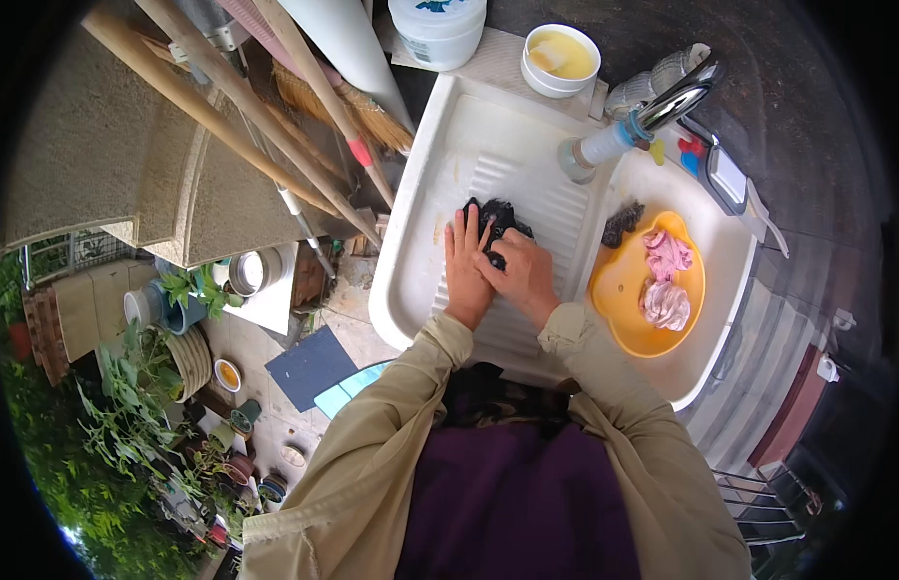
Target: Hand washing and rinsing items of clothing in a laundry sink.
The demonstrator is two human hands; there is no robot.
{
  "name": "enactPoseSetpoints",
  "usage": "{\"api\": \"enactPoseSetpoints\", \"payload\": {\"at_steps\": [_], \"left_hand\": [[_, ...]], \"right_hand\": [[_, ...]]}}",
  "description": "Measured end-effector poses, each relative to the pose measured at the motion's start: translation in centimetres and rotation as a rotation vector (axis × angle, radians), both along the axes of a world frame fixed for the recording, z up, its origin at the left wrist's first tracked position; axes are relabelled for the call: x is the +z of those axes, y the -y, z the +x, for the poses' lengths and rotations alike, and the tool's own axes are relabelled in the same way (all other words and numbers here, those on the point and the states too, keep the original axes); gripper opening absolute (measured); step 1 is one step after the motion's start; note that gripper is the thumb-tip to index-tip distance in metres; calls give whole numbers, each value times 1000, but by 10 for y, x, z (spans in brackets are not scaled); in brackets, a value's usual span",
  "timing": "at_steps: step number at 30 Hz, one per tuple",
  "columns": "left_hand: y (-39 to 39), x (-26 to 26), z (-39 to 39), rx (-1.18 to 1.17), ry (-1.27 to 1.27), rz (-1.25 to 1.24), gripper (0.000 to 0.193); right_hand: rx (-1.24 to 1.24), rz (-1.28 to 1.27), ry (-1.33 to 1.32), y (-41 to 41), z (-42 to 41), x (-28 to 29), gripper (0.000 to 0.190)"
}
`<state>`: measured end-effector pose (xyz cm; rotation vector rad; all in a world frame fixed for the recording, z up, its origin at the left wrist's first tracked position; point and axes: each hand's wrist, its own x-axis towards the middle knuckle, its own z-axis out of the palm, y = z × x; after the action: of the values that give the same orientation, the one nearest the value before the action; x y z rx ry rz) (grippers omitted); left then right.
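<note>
A wet-looking black cloth [501, 216] lies bunched on the ribbed washboard [525, 314] of a white sink. Flat across its left edge rests my left hand [467, 272], fingers extended and slightly apart. My right hand [520, 270] is curled into a fist on the cloth, with a dark fold showing between its fingers. The hands touch at the thumbs. To the right, the basin holds a yellow plastic tub [614, 308] with a pink cloth [668, 254] and a paler pink cloth [665, 304] in it. A dark mesh scrubber or cloth [623, 224] sits beside the tub.
A chrome faucet [674, 94] with a filter nozzle overhangs the sink. Behind stand a white bowl [560, 85] of yellowish contents and a lidded plastic bucket [438, 36]. Long wooden handles [224, 80] and a straw broom [362, 112] lean at left, above potted plants [130, 399].
</note>
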<state>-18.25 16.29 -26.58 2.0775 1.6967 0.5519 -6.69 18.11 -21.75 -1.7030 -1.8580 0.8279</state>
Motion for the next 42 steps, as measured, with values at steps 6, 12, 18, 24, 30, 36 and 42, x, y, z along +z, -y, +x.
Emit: {"api": "enactPoseSetpoints", "payload": {"at_steps": [6,12,18,24,30,36,42], "left_hand": [[-9,14,22,-67,70,-43,58],[-7,3,-5,-87,8,-22,60],[-10,14,4,-100,34,-35,61],[-9,15,2,-142,83,-66,62],[-5,6,-4,-149,-20,-5,66],[-14,13,0,-152,74,-33,52],[-53,18,-18,51,403,15,25]], "right_hand": [[-51,331,428,-113,69,-66,29],[-11,257,178,-39,9,-27,30],[59,14,558,-66,14,-42,24],[-332,266,179,-102,36,-41,28],[91,28,358,-32,8,-24,24],[-102,278,416,-115,56,-75,23],[-91,69,-187,-40,96,-76,55]]}}
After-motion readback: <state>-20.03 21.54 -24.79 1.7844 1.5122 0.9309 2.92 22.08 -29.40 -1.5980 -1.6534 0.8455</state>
